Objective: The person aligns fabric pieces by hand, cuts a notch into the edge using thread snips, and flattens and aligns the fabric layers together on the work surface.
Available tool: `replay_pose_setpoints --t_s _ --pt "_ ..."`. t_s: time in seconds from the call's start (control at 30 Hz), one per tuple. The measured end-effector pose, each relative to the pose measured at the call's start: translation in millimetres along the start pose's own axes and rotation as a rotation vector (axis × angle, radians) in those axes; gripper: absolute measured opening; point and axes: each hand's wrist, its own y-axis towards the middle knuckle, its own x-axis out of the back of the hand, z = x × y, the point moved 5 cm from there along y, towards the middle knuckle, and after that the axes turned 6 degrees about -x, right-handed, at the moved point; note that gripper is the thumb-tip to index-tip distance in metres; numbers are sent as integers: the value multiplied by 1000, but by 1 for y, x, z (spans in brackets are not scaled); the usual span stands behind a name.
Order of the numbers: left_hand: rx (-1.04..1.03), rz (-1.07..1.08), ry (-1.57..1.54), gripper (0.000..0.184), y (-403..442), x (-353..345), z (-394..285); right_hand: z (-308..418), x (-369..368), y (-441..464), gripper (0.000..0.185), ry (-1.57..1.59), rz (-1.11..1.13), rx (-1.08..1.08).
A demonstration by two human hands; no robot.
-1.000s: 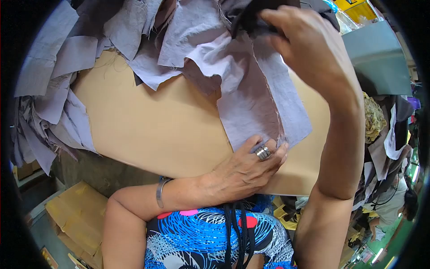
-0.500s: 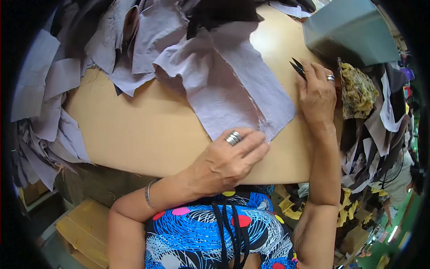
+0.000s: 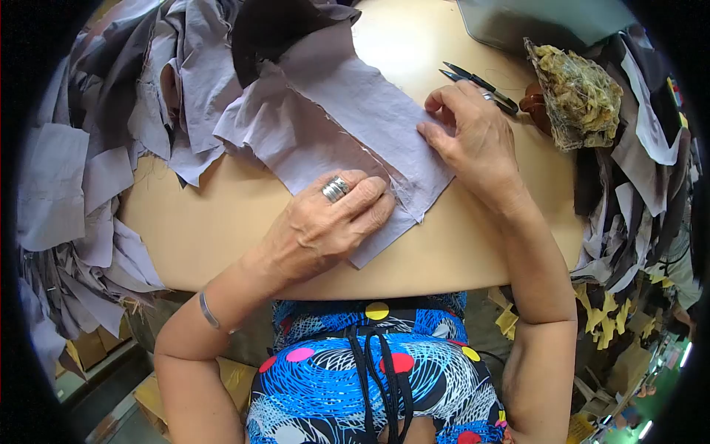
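A pale mauve woven cloth with a frayed seam [image 3: 388,96] slants across the centre of the frame on a smooth tan tabletop [image 3: 222,240]. The left hand [image 3: 325,218] arches over its lower end, fingers curled close together; I can't tell whether they pinch it. Right of centre, the right hand [image 3: 477,137] bends leftward at the cloth's edge, thumb and forefinger slightly parted, near slim black snips [image 3: 471,78].

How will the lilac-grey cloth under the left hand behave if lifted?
The cloth likely droops: it ripples in soft folds. Looking thin, it is probably light for its size. Its frayed seam may shed threads: loose fibres show along it.
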Motion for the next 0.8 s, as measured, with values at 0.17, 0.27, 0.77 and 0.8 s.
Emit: replay_pose_setpoints --t_s 0.17,0.27,0.77,0.8 --pt "-15 -38 -12 33 2 -3 5 9 -8 -4 26 -63 -240 118" --pt "-24 -37 13 34 3 -3 4 9 -9 2 26 27 -4 29" --pt "-18 -111 -67 34 0 -5 12 6 -3 6 29 88 109 -114" --pt "-21 -114 -68 34 0 -5 12 6 -4 6 29 78 102 -70"
